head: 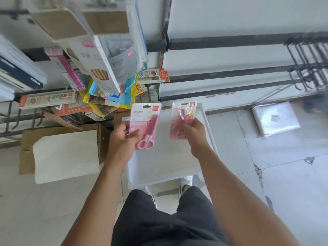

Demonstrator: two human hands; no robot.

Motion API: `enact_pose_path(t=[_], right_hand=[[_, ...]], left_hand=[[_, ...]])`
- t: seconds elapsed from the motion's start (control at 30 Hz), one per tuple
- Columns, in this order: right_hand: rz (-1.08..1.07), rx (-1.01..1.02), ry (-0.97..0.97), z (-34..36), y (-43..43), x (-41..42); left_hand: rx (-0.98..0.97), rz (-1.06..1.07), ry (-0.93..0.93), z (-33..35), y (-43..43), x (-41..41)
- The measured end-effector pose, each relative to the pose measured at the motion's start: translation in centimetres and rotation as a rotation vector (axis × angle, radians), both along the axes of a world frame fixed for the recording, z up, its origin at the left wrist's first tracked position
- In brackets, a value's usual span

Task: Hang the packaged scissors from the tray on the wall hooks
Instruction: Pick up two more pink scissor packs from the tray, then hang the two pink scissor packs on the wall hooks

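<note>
At the far left, boxes and flat packets of stationery (74, 71) are crowded on black wire hooks; one long cardboard pencil box (48, 99) is printed "2B". Below them an open brown carton (60, 151) sits on the floor, covered by a white sheet.

The left hand (124, 137) is closed around the lower part of a pack of scissors (144, 125), thumb across the front. The pack is a pink card under glossy clear plastic, with a dark hang slot at the top and a red "deli" mark in the corner; the pink looped handles are seen at the bottom.

Under both hands a white, shallow, rectangular tray (165, 167) is seen on the floor.

The right hand (192, 129) is pinched on a second pack (183, 119) of the same pink kind, held upright and blurred, so its print cannot be read. Both packs are held above the tray, apart from each other.

Further right, the white wall carries dark horizontal rails (230, 73), and bare black hooks (308, 68) are grouped at the far right. A plastic-wrapped white bundle (276, 119) lies on the tiled floor beneath them.
</note>
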State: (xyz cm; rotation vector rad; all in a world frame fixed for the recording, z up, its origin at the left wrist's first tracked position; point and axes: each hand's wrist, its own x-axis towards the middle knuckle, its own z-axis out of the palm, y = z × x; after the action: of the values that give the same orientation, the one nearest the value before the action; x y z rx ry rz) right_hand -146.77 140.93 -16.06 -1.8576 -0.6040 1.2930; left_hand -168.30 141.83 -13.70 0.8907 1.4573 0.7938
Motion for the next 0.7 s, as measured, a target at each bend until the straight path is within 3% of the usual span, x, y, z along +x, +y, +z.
enact_pose_path(t=[0.4,0.7], right_hand=[[0.038,0.405,0.095,13.3,-3.3,5.6],[0.131,0.633,0.167,20.5,-8.0,15.4]], left_hand=[[0.283,-0.022,-0.115,12.0,-0.3,4.9],[0.496,0.054,-0.125,19.6,-5.8,15.4]])
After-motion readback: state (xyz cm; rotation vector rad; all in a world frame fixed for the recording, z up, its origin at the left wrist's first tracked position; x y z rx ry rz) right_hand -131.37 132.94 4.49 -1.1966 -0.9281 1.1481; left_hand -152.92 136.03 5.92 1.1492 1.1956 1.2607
